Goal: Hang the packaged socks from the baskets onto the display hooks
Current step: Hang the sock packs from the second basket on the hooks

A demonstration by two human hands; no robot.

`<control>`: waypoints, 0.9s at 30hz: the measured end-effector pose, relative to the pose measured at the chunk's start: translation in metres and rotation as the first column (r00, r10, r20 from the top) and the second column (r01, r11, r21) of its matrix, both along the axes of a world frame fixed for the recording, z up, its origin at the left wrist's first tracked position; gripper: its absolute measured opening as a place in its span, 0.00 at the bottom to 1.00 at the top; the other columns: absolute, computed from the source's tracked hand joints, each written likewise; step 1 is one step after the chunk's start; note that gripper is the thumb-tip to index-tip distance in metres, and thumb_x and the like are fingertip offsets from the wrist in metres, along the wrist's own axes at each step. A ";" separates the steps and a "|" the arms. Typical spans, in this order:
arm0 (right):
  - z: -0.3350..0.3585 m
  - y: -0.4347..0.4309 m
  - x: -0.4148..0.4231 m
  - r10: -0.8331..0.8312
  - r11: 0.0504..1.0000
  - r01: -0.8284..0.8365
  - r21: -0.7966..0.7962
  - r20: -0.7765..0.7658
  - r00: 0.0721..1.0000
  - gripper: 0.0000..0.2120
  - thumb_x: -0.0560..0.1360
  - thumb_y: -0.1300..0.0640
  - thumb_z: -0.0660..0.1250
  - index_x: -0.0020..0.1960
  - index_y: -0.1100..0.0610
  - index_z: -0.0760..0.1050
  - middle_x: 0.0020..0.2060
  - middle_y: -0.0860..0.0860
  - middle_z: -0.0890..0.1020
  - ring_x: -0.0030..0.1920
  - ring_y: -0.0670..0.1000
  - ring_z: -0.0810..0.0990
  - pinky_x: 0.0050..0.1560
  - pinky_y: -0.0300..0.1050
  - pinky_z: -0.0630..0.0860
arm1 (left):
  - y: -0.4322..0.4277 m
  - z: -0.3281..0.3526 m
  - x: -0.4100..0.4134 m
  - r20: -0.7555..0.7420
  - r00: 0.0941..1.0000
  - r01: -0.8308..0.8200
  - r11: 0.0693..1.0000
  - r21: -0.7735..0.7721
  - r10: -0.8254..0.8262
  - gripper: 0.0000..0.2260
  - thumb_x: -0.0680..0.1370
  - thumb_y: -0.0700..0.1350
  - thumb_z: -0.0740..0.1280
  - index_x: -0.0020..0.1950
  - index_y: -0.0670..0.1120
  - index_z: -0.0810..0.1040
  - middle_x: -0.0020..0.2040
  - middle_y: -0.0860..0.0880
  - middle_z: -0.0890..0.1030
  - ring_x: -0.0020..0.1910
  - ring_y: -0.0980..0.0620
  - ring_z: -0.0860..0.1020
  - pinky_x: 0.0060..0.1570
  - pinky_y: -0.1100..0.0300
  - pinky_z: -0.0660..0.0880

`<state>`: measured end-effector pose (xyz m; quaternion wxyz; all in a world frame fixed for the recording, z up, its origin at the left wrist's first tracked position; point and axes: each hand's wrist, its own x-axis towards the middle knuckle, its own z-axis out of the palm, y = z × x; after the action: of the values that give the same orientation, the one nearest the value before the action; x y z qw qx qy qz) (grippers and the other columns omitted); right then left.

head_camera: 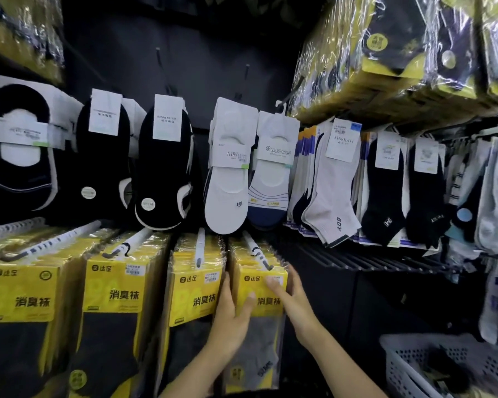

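A yellow packaged sock pack point(260, 328) with grey socks hangs at the front of the rightmost lower display hook point(258, 251). My left hand point(232, 314) grips its left edge, thumb across the front. My right hand point(289, 294) holds its right edge, fingers laid over the yellow label. Three more rows of yellow packs point(114, 285) hang on the white-topped hooks to the left. A white basket point(408, 369) with dark items inside sits at the lower right.
Black and white low-cut socks point(227, 168) hang in the row above. Ankle socks point(331, 191) hang at the right over a wire shelf point(357, 258). Wrapped yellow bundles point(400, 61) overhang the upper right. Two bare hooks point(246, 73) stick out of the dark back panel.
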<state>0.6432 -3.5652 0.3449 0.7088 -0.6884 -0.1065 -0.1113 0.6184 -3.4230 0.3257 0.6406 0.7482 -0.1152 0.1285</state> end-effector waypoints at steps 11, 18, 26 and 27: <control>-0.001 -0.003 -0.001 0.167 0.986 -0.167 -0.006 0.069 0.984 0.37 0.69 0.46 0.75 0.73 0.45 0.62 0.62 0.47 0.79 0.63 0.49 0.78 0.67 0.55 0.71 | 0.006 0.004 0.011 0.001 0.991 0.130 0.991 -0.025 -0.130 0.37 0.72 0.65 0.58 0.74 0.64 0.40 0.70 0.67 0.50 0.68 0.65 0.52 0.63 0.64 0.55; -0.017 0.002 -0.007 0.083 0.994 -0.080 -0.070 0.050 0.995 0.32 0.69 0.46 0.72 0.71 0.44 0.64 0.58 0.44 0.82 0.59 0.45 0.80 0.59 0.44 0.77 | -0.002 -0.003 0.005 -0.029 0.996 0.083 0.996 -0.025 -0.083 0.33 0.80 0.56 0.56 0.77 0.55 0.39 0.75 0.58 0.56 0.70 0.62 0.55 0.62 0.67 0.54; -0.016 0.015 -0.041 -0.133 0.987 0.142 -0.072 0.120 0.984 0.34 0.72 0.50 0.70 0.75 0.50 0.60 0.68 0.42 0.70 0.67 0.41 0.70 0.67 0.41 0.67 | 0.006 0.000 -0.053 0.080 0.995 0.054 0.998 0.023 -0.056 0.33 0.76 0.60 0.59 0.76 0.59 0.46 0.72 0.67 0.50 0.73 0.63 0.51 0.70 0.62 0.54; -0.018 0.016 -0.049 -0.204 0.973 0.216 -0.085 0.135 0.970 0.35 0.72 0.49 0.70 0.75 0.50 0.59 0.68 0.40 0.67 0.67 0.40 0.66 0.65 0.35 0.64 | 0.013 -0.002 -0.064 0.107 0.991 0.074 0.997 0.033 -0.077 0.30 0.75 0.63 0.59 0.74 0.63 0.51 0.70 0.71 0.52 0.71 0.66 0.54 0.69 0.65 0.56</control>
<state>0.5939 -3.5488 0.3273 0.6497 -0.7218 -0.0829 -0.2234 0.5548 -3.4098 0.3240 0.6268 0.7447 -0.1797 0.1427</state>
